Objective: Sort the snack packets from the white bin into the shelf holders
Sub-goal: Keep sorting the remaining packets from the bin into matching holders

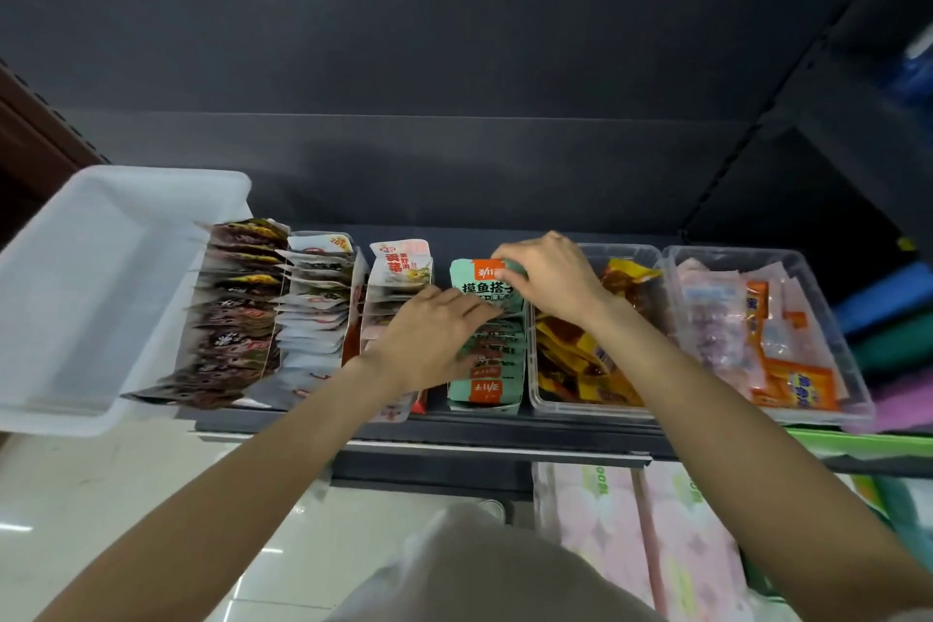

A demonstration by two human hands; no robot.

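Hands are both at the green holder [485, 391] in the middle of the dark shelf [505, 432]. Right hand [548, 275] sits at the back end, fingers curled round the top edge of an upright green packet [484, 285] with an orange label, gripping it. Left hand [434, 336] lies flat across the row of green packets in front, fingers straight and pressing on their tops. White bin [96, 298] stands tilted at the far left, off the shelf's end, and no packets show inside it. Between bin and hands, a row of dark brown packets [232, 313], a holder of white packets [318, 303], then a white and red holder [399, 268]. Right of the hands, a clear tub [595, 407] of yellow and red packets, and beside it a second clear tub [828, 412] of pink and orange packs.
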